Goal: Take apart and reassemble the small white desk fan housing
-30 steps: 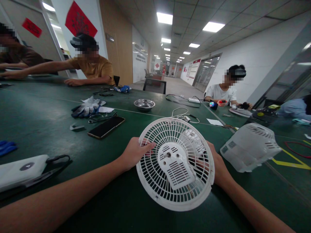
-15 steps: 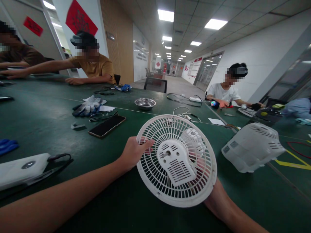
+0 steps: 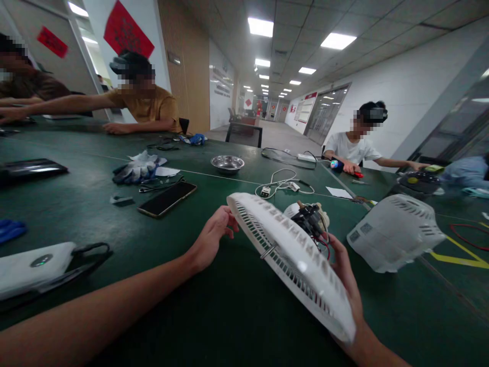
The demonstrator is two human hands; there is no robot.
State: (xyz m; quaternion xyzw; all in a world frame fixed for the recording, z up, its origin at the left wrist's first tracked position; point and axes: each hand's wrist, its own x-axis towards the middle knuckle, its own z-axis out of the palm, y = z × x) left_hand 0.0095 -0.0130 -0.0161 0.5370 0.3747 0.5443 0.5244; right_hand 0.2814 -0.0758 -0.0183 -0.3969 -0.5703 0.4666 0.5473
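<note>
White plastic, the fan (image 3: 295, 250) is held tilted over the bench (image 3: 221, 321), gripped by the right hand (image 3: 349, 275) at its motor (image 3: 310, 218) side. The hands are kept apart: the left (image 3: 212, 235) is poised loosely curled beside the upper rim (contact cannot be told). Beyond, a steel bowl (image 3: 227, 163) is seen, its shiny inside exposed.

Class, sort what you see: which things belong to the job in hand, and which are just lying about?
In the job:
- white fan grille, held by the right hand
- motor with wires, behind it
- left hand, open near the rim

Apparently just lying about:
- phone
- metal bowl
- blue-and-white gloves
</note>
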